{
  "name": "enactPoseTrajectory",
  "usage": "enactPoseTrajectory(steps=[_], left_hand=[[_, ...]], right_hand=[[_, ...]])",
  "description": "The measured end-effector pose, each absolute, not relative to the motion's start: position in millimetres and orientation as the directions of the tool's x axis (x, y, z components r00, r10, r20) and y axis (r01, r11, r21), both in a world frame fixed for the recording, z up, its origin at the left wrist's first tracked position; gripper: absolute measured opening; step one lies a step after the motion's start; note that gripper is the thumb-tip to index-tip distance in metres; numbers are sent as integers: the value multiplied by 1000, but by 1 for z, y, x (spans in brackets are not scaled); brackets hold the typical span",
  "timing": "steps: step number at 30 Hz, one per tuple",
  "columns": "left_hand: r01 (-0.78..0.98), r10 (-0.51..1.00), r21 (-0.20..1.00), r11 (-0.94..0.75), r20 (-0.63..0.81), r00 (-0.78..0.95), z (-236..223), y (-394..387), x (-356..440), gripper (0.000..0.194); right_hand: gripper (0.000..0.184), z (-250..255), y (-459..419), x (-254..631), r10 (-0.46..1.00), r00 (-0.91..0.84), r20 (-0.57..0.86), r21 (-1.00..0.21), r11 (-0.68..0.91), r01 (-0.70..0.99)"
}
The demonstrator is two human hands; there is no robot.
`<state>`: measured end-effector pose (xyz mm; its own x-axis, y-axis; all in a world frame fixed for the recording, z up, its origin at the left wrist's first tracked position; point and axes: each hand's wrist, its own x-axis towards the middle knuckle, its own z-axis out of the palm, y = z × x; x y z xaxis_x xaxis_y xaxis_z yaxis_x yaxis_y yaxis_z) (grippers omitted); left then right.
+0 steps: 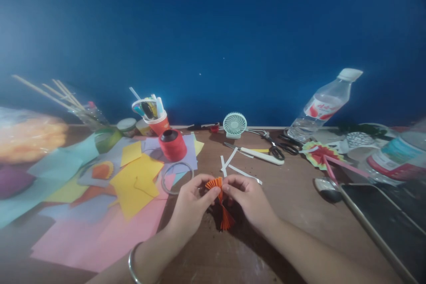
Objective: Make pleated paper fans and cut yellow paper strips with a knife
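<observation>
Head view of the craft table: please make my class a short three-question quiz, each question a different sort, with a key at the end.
1. Multiple choice: the left hand and right hand both hold pleated paper. What colour is it?
A) purple
B) orange
C) white

2. True or false: a metal bracelet circles the right arm.

3. Fill the gap: in the picture, the red spool is to the ____ of the mint-green fan.

Key:
1. B
2. False; the bracelet is on the left arm.
3. left

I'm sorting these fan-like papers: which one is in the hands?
The orange fan, held by the left hand and right hand; the red-centred, yellow-edged fan lies apart to the right, touched by neither.
</observation>
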<state>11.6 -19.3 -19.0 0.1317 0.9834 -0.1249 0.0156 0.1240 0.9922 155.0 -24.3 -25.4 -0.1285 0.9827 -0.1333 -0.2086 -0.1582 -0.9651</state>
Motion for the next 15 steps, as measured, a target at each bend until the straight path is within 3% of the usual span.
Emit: enactPoseTrajectory(steps=[6,15], left_hand=[[-59,966,982,182,-167,196,-23,-19,11,17],[-149,984,977,151,-134,113,-22,-16,11,15]], right_hand=[[20,-24,-23,155,974,-173,-144,-962,-179,-205],[21,-28,-22,156,973,-178,-147,-950,-189,-249]])
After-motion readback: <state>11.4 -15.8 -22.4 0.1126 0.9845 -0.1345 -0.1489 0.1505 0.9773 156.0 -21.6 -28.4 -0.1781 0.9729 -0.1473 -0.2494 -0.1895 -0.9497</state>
